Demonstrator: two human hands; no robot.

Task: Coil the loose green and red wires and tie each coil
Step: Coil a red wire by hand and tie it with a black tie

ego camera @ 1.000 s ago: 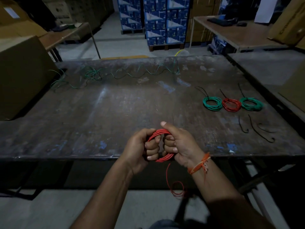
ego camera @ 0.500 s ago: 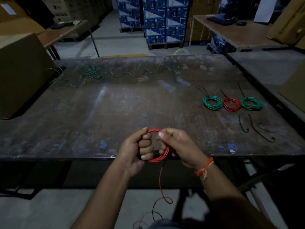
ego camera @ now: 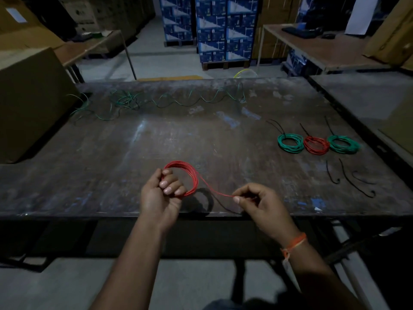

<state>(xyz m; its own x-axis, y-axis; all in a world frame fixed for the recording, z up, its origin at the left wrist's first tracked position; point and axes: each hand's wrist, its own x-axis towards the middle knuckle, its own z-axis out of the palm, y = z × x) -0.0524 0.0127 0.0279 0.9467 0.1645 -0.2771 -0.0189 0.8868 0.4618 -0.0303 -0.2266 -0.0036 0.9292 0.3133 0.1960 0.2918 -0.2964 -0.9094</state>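
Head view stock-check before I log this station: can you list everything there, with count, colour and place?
Red coil: one, red, held over the table's near edge.
Tied coils: three, green, red, green, in a row at right.
Loose ties: about three, black, in front of that row.
Loose wire: green, strung along the far edge.
Table: one, dark, worn.
Cardboard box: one, brown, far left.
Stacked cartons: blue, background.
Left hand: grips the red coil.
Right hand: pinches the coil's free end.

Both forearms are bare; an orange thread band (ego camera: pixel 293 244) circles the right wrist, ends dangling.
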